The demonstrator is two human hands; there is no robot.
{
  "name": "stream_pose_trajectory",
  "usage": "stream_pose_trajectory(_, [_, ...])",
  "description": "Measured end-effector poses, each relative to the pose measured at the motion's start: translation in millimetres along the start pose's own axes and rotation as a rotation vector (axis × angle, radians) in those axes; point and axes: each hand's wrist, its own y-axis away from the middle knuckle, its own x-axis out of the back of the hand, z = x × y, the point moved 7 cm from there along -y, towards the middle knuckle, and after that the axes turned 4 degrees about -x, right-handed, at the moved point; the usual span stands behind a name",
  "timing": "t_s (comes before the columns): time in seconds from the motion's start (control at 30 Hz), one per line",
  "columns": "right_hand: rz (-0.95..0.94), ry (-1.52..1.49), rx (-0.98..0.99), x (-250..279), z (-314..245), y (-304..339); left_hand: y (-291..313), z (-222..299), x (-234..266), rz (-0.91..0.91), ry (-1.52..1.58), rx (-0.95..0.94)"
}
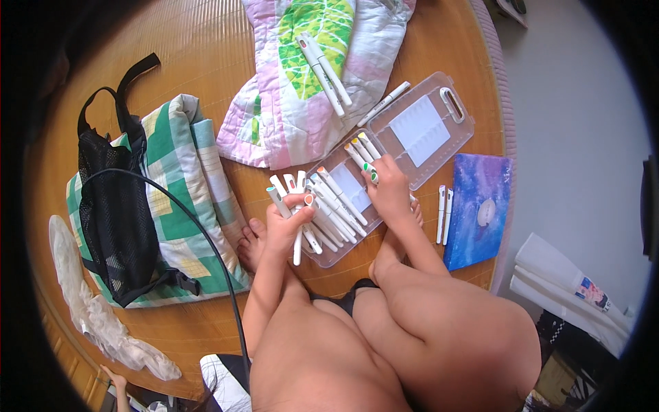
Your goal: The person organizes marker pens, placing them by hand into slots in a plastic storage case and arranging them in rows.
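Note:
My left hand is closed around a few white marker pens, one showing an orange end at the thumb. My right hand grips markers with green ends over the clear plastic case. The case lies unfolded on the mat between my feet and a quilt. More white markers lie slanted in its near half, some partly hidden by my left hand. Yellow-ended markers rest just above my right hand. A white card sits in the far half.
Two markers lie on the patterned quilt; another marker lies beside the case. Further markers lie by a blue-purple book. At left are a green checked folded quilt, a black mesh bag and crumpled clear plastic.

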Motion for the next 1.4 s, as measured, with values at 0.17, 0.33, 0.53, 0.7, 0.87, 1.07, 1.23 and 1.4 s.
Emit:
stream_pose_trajectory(0.17, [-0.048, 0.042, 0.016, -3.8, 1.3, -3.6, 0.2, 2.8, -4.1, 0.015, 0.009, 0.004])
stream_pose_trajectory(0.33, [-0.058, -0.025, 0.038, -1.7, -3.6, -0.2, -0.1, 0.9, 1.9, 0.018, -0.038, -0.014])
stream_pose_trajectory(0.53, [-0.254, -0.212, 0.112, -21.3, -17.6, 18.1, 0.8, 3.1, -3.6, 0.009, -0.002, -0.024])
stream_pose_trajectory(0.7, [-0.431, -0.199, 0.071, -38.5, -16.4, 15.5, -0.8, 1.4, 0.9, 0.012, -0.032, -0.012])
stream_pose_trajectory(0.87, [-0.310, -0.215, 0.044, -11.7, -14.1, 11.4, -0.6, 1.2, 2.0, 0.025, -0.034, 0.010])
stream_pose_trajectory(1.07, [-0.081, -0.118, 0.036, 0.4, -4.3, 5.5, 0.1, 0.2, 2.8, 0.021, -0.045, -0.001])
stream_pose_trajectory(1.23, [-0.059, 0.069, 0.092, -5.6, -13.0, 12.2, 0.7, 1.9, 0.0, 0.022, -0.020, 0.011])
stream_pose_trajectory(1.4, [-0.049, 0.074, 0.118, -8.3, -12.3, 13.5, 0.8, 4.8, -2.5, 0.025, -0.048, -0.001])
